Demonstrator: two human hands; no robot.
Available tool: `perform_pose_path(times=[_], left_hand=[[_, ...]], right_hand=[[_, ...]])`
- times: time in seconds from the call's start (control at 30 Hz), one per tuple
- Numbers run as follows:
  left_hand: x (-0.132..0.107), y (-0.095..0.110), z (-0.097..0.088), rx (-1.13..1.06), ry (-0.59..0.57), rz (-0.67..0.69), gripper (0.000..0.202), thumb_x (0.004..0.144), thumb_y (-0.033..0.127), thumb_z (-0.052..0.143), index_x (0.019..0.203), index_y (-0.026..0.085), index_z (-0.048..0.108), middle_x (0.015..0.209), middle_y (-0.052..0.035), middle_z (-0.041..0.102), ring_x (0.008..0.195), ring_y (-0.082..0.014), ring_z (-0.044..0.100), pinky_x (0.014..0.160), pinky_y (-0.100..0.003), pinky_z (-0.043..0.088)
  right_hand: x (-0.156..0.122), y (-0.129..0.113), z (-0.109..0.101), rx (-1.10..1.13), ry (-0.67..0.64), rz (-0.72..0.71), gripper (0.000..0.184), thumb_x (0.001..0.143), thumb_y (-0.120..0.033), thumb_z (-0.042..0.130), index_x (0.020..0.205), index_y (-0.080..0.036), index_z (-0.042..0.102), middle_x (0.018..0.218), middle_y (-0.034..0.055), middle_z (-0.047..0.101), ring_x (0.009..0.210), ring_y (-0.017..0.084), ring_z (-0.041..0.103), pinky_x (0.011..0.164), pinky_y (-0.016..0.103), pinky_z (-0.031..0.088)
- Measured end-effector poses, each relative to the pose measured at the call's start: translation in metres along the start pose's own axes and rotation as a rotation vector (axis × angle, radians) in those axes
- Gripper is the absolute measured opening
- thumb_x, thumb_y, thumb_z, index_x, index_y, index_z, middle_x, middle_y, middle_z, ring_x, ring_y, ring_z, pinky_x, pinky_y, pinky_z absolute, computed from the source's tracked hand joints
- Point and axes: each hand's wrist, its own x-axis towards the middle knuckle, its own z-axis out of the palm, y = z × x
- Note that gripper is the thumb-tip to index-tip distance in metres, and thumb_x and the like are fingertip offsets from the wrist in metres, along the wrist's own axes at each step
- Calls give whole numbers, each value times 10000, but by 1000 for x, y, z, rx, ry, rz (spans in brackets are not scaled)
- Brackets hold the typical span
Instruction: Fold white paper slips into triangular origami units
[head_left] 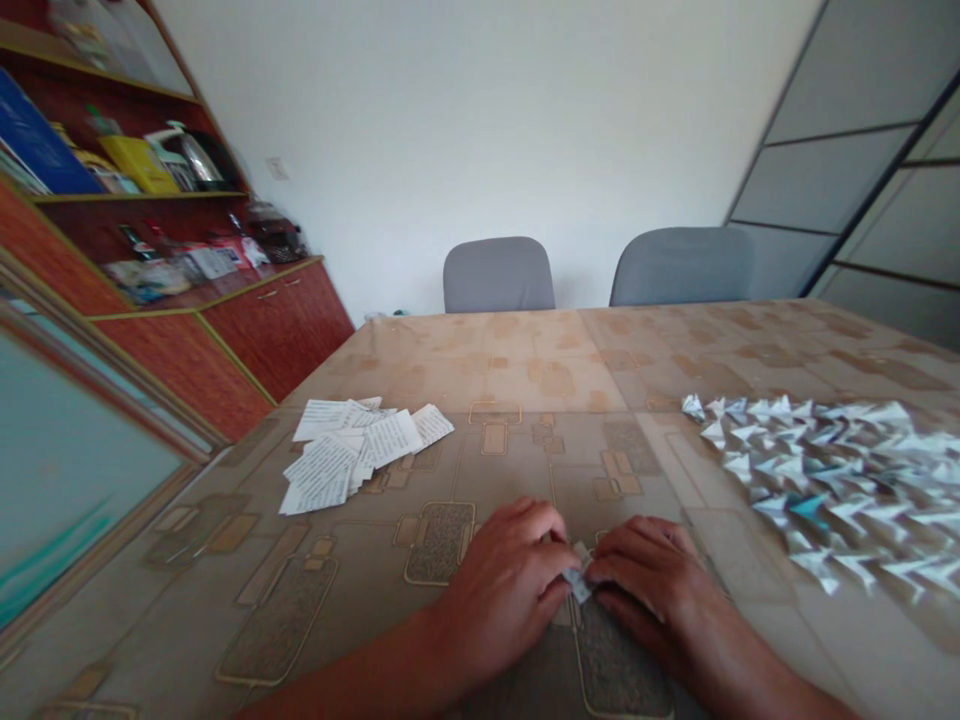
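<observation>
A small folded piece of paper (578,583) is pinched between my two hands, just above the near part of the table. My left hand (514,575) grips its left side with thumb and fingertips. From the other side, the closed fingers of my right hand (652,575) hold it too. My fingers cover much of the paper, so its exact folded shape is hidden. To the left lies a loose pile of printed paper slips (352,445). Rows of small folded paper pieces (832,470), mostly white with a teal one among them, stand on the right.
A patterned cover lies over the table (480,365). Two grey chairs, one at left (499,275) and one at right (682,268), stand behind its far edge. A red-brown cabinet (277,325) with cluttered shelves is at the left; grey panels (840,170) rise at the right.
</observation>
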Motion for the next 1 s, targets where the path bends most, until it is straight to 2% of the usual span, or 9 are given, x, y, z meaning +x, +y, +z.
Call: perform_pose_path(times=[0.17, 0.4, 0.63, 1.0], left_hand=[[0, -3, 1, 113, -48, 80, 121, 845, 299, 668, 846, 178, 651, 890, -8, 622, 868, -175, 538, 759, -299, 376], [3, -6, 6, 218, -46, 130, 164, 888, 319, 611, 800, 182, 638, 806, 5, 628, 797, -168, 529, 713, -303, 346], [6, -8, -2, 148, -87, 167, 217, 902, 359, 580, 803, 180, 654, 801, -13, 647, 783, -169, 546, 709, -291, 356], [7, -13, 0, 97, -70, 194, 168, 901, 325, 595, 855, 190, 684, 810, -14, 674, 794, -169, 569, 726, -292, 363]], right_hand=[[0, 2, 3, 1, 48, -2, 149, 818, -86, 647, 815, -234, 666, 786, -12, 671, 778, 192, 601, 765, 345, 365], [-1, 5, 4, -10, 50, 17, 203, 760, -50, 677, 816, -245, 670, 785, -12, 672, 787, 200, 599, 774, 353, 353], [0, 7, 5, -35, 78, -3, 167, 762, -84, 702, 801, -239, 655, 767, -8, 671, 767, 208, 597, 759, 354, 351], [2, 10, 5, -70, 88, -47, 101, 848, -161, 641, 778, -234, 650, 735, -5, 664, 736, 195, 607, 735, 339, 358]])
